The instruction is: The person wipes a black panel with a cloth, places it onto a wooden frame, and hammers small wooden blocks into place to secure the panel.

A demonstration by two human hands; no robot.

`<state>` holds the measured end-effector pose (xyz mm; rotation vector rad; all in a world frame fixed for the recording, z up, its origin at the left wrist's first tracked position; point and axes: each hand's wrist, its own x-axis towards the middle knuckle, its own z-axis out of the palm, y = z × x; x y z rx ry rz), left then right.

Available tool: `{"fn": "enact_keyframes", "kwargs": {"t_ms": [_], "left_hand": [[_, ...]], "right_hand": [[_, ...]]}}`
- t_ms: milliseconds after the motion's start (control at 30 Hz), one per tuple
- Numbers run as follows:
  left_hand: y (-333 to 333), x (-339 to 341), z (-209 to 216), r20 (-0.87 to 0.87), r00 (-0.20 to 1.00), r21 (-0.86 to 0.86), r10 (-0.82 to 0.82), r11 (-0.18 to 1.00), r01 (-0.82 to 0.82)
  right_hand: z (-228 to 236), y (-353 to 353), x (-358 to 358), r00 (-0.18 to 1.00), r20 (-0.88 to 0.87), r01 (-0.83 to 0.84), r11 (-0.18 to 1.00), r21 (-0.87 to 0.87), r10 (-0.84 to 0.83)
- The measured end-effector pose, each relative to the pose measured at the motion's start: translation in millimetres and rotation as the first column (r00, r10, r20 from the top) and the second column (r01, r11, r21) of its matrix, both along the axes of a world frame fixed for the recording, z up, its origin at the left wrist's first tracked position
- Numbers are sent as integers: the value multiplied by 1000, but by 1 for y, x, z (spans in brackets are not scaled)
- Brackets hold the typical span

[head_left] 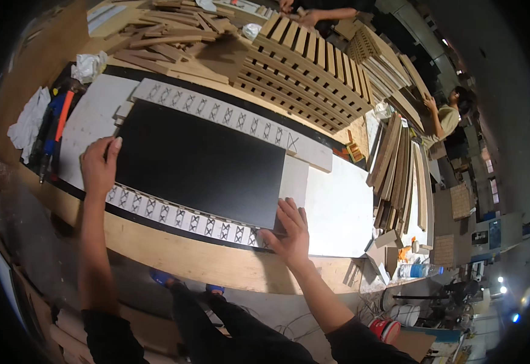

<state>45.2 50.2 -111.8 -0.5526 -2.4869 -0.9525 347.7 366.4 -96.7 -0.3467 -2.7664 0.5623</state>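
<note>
A flat black rectangular panel [201, 164] lies on the bench between two pale strips. The far strip [216, 115] and the near strip [183, 218] both carry a row of dark crossed marks. At the panel's left end is my left hand [99, 165], its thumb against the edge and its fingers loosely bent, apart from the thumb. My right hand [290, 233] touches the near right corner, fingers stretched out and thumb spread along the near edge. Neither hand is wrapped round anything. The panel hides what lies under it.
Slotted wooden panels [307, 70] are stacked behind the strips. Loose wood pieces [168, 39] are heaped at the far left, and long slats [398, 170] lie at right. An orange-and-blue tool [63, 115] lies left; a plastic bottle [419, 270] lies at right. Two other people are beyond the bench.
</note>
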Motion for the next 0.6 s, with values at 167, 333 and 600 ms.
{"fn": "enact_keyframes", "kwargs": {"t_ms": [167, 333, 600], "left_hand": [[-11, 2, 0, 64, 998, -58, 8, 998, -4], [8, 3, 22, 92, 994, 26, -59, 998, 57], [-6, -5, 2, 155, 984, -176, 85, 983, -57]], "right_hand": [[26, -4, -7, 996, 79, -34, 979, -199, 51], [28, 16, -9, 983, 161, -40, 958, -286, 89], [11, -3, -9, 999, -44, -10, 971, -240, -1]]}}
